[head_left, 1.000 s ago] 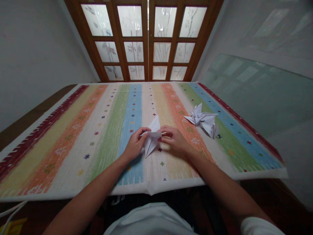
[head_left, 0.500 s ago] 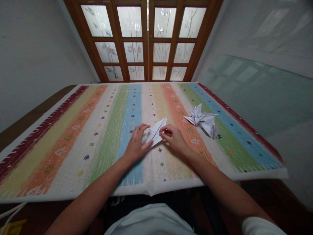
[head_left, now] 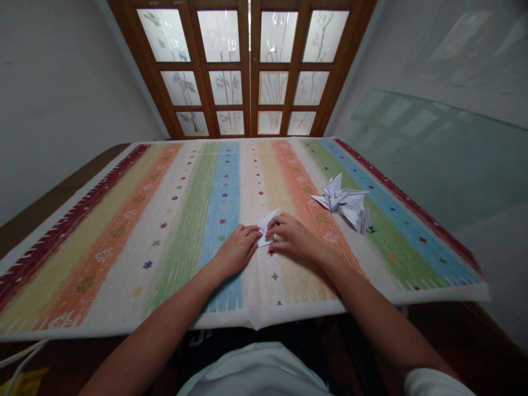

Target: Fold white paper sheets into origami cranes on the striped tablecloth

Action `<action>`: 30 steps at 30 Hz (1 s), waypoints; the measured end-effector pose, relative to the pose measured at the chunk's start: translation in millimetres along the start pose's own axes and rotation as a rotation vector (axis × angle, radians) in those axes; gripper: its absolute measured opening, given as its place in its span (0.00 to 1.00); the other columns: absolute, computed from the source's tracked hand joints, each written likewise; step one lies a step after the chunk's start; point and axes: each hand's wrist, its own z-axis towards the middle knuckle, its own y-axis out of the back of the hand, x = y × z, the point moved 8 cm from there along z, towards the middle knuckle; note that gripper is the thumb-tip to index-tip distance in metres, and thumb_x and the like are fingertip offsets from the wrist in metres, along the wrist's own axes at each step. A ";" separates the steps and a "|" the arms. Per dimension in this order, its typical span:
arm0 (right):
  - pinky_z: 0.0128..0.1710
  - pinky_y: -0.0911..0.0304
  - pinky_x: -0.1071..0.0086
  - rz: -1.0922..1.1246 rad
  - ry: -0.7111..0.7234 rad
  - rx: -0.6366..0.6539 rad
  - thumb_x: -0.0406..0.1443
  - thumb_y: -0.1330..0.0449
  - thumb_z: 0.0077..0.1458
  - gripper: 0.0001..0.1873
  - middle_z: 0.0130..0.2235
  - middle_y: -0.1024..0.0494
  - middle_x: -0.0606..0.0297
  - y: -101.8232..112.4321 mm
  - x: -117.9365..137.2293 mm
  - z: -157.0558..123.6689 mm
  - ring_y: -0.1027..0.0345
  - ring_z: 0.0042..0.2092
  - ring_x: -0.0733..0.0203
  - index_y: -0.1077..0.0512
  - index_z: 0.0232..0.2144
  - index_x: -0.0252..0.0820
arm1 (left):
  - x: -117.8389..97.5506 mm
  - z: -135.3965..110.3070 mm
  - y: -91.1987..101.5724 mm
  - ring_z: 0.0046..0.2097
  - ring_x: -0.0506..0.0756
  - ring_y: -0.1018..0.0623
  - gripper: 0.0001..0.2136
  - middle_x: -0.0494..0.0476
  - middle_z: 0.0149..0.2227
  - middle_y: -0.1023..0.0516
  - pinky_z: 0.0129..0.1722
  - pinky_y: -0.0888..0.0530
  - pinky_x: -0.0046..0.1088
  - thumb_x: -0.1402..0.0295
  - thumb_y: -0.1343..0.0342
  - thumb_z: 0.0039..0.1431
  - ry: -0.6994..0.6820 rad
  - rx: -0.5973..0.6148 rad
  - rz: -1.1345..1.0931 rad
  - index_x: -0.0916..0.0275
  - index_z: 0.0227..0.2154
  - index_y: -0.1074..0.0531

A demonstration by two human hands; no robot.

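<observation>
A small folded white paper (head_left: 267,224) lies flat on the striped mat (head_left: 124,231) near the middle of the table. My left hand (head_left: 238,251) rests on its left side with fingers stretched flat over it. My right hand (head_left: 293,236) presses down on its right side with curled fingers. Only the paper's upper tip and a middle strip show between the hands. Two finished white paper cranes (head_left: 344,201) sit on the mat to the right, a short way beyond my right hand.
The mat covers a dark wooden table (head_left: 45,201) that stands against wooden doors with frosted panes (head_left: 247,66). A glass sheet (head_left: 433,159) leans on the wall at the right. White cables (head_left: 16,360) and something yellow (head_left: 18,380) lie at the bottom left.
The paper was held up off the mat a second ago, then laid flat. Both hands have since closed in over it and press it down.
</observation>
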 end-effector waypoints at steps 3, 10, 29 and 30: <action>0.53 0.32 0.52 -0.044 0.003 0.012 0.35 0.21 0.55 0.10 0.44 0.14 0.59 2.8 -1.2 -1.2 0.28 0.48 0.48 0.12 0.40 0.51 | 0.6 0.2 -1.3 0.56 0.63 0.24 0.17 0.65 0.63 0.20 0.62 0.24 0.51 0.74 0.52 0.76 -0.013 0.001 0.009 0.59 0.57 0.21; 0.51 0.30 0.58 -0.006 -0.015 0.084 0.35 0.22 0.57 0.08 0.46 0.14 0.59 -4.9 1.9 -1.9 0.23 0.48 0.50 0.13 0.39 0.49 | -0.4 0.3 -3.7 0.60 0.62 0.22 0.21 0.64 0.63 0.20 0.65 0.25 0.50 0.80 0.53 0.71 -0.031 0.035 -0.011 0.59 0.57 0.22; 0.53 0.27 0.58 -0.094 -0.083 -0.041 0.28 0.36 0.65 0.19 0.62 0.22 0.51 -11.2 -7.2 5.9 0.22 0.48 0.56 0.20 0.57 0.43 | 6.8 4.5 14.0 0.49 0.60 0.19 0.08 0.62 0.44 0.18 0.56 0.20 0.41 0.76 0.44 0.71 0.111 -0.097 0.003 0.62 0.40 0.20; 0.57 0.28 0.55 -0.113 -0.047 -0.030 0.28 0.36 0.65 0.17 0.62 0.21 0.51 -12.3 -5.2 7.1 0.23 0.53 0.52 0.19 0.54 0.42 | 7.1 4.8 13.5 0.50 0.61 0.19 0.08 0.62 0.45 0.18 0.57 0.21 0.42 0.77 0.44 0.71 0.109 -0.097 0.019 0.62 0.40 0.19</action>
